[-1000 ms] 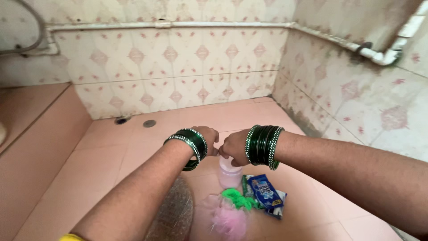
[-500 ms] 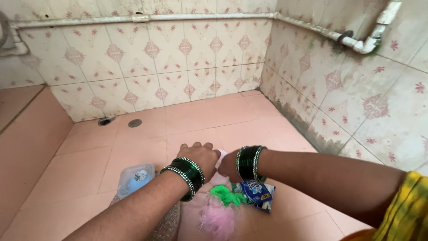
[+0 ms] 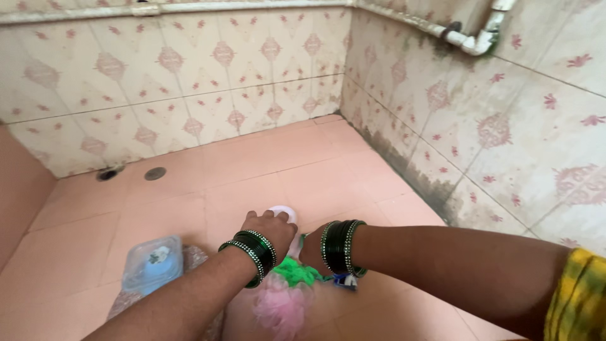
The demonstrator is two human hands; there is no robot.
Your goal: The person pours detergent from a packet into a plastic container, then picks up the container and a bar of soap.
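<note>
While our hands have dropped lower than a moment ago, our left hand (image 3: 270,228) now caps the pale pink plastic bottle's white round lid (image 3: 283,214) on the pink tiled floor (image 3: 252,170), and our right hand (image 3: 312,247) touches its side, fingers hidden, grip unclear.

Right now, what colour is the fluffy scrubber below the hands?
Pink; the scrubber lies on the floor under the wrists, beside a green one. The head view shows it best.

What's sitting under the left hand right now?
The left hand rests on a round white cap, only its far edge showing. The container below it is hidden by both hands, with the right hand alongside.
</note>
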